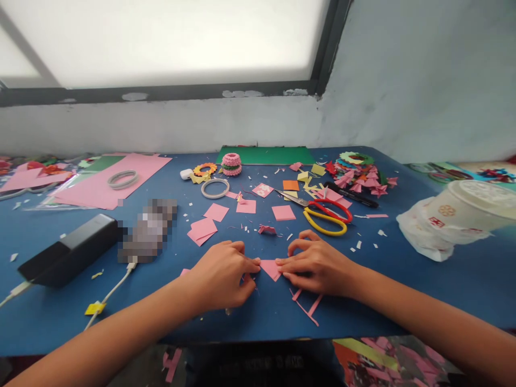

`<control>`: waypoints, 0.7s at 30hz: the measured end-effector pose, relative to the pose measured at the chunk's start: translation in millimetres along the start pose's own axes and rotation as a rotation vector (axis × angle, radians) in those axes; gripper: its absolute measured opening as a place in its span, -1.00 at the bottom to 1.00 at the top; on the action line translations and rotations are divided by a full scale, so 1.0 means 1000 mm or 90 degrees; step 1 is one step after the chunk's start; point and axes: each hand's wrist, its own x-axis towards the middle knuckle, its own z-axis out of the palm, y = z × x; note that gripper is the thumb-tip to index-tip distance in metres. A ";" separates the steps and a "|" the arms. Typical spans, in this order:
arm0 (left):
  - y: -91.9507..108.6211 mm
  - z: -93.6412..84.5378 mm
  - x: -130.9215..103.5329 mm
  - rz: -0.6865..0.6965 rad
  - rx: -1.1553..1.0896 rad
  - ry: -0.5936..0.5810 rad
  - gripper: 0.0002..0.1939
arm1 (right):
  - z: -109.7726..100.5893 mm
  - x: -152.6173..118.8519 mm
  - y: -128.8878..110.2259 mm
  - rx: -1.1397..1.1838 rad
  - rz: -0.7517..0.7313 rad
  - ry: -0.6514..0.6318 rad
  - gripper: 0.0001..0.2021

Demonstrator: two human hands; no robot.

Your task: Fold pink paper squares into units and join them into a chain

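A small pink paper (270, 269), folded to a triangle with its point toward me, lies flat on the blue table between my hands. My left hand (226, 274) presses the paper's left corner with its fingertips, the other fingers curled in. At the opposite corner, the fingertips of my right hand (318, 266) hold the paper down. Just beyond are loose pink paper squares (283, 213) and a small folded pink piece (266, 230). Thin pink offcuts (308, 312) lie below my right hand. Scissors (305, 203) with red and yellow handles rest beyond it.
On the left are a black box-shaped device (72, 250), a blurred-out object (149, 231) with a white cable (116, 287), and large pink sheets (92, 191). Tape rolls (215, 188) and stacked paper rings (231, 164) sit farther back. A lidded cup (463, 209) stands right, near a black marker (355, 196).
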 end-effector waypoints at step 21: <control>-0.014 0.017 0.016 -0.142 -0.176 0.038 -0.79 | -0.001 0.022 -0.010 0.121 0.194 -0.064 -0.80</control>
